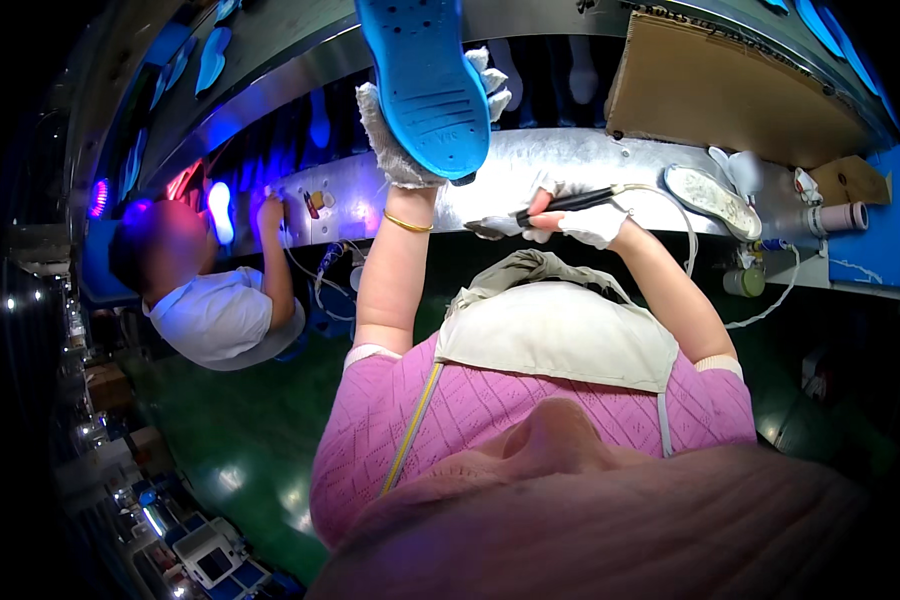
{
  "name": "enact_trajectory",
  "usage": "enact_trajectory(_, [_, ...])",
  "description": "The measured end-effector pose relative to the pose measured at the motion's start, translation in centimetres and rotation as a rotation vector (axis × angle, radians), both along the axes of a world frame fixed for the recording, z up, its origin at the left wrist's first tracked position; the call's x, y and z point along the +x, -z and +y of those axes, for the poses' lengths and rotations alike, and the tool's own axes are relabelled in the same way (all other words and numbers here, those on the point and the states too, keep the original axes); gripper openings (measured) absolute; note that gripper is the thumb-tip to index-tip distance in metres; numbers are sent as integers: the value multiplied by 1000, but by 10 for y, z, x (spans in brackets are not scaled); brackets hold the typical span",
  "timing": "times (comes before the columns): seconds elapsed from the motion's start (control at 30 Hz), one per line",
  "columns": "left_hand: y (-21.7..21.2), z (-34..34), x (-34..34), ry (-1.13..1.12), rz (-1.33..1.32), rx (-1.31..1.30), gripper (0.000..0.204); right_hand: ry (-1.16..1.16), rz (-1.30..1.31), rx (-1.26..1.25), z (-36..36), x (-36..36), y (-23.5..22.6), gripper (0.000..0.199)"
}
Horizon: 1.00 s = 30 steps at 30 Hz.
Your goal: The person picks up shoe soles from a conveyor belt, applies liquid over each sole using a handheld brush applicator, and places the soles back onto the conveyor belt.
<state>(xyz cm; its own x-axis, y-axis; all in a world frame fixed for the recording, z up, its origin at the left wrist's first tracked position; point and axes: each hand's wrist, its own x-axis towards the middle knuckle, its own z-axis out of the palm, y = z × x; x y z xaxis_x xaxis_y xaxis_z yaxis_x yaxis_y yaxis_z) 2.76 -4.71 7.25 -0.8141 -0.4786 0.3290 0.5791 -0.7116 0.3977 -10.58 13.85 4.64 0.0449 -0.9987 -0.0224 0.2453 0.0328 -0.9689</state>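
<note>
My left hand (pixel 395 140), in a pale knit glove, holds up a blue shoe sole (pixel 435 90) by its rounded end. Grooves and small holes mark the sole's face, and its far end runs out of view at the top. The glove's fingers curl around both sides of it. Lower and to the right, my right hand (pixel 590 218), partly gloved with bare fingertips, grips a brush (pixel 570 203) with a black handle. The brush's dark tip points left over the metal bench's near edge. A pale hose (pixel 685 215) leads from the handle's back end.
A metal bench (pixel 315 185) runs across in front of me, with a conveyor (pixel 300 60) carrying blue soles beyond. To the right are a cardboard sheet (pixel 730 90), a whitish sole-shaped piece (pixel 715 200) and a roll (pixel 838 218). A co-worker (pixel 225 315) sits at left.
</note>
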Motion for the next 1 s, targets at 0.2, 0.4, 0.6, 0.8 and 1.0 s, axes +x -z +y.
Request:
enact_trajectory(0.2, [4, -1, 3, 8, -334, -122, 91, 304, 373, -596, -20, 0, -20, 15])
enact_trajectory(0.4, [-11, -3, -8, 250, -397, -66, 72, 166, 663, -688, -34, -5, -26, 20])
enact_trajectory(0.6, [-1, -16, -20, 213, -781, -125, 42, -2, 611, -443, -41, -23, -29, 12])
enact_trajectory(0.8, [1, -15, -31, 208, -846, -140, 43, 80, 511, -302, -39, -35, -42, 13])
enact_trajectory(1.0, [3, -19, -23, 216, -827, -169, 51, -41, 417, -125, -24, -56, -47, 10])
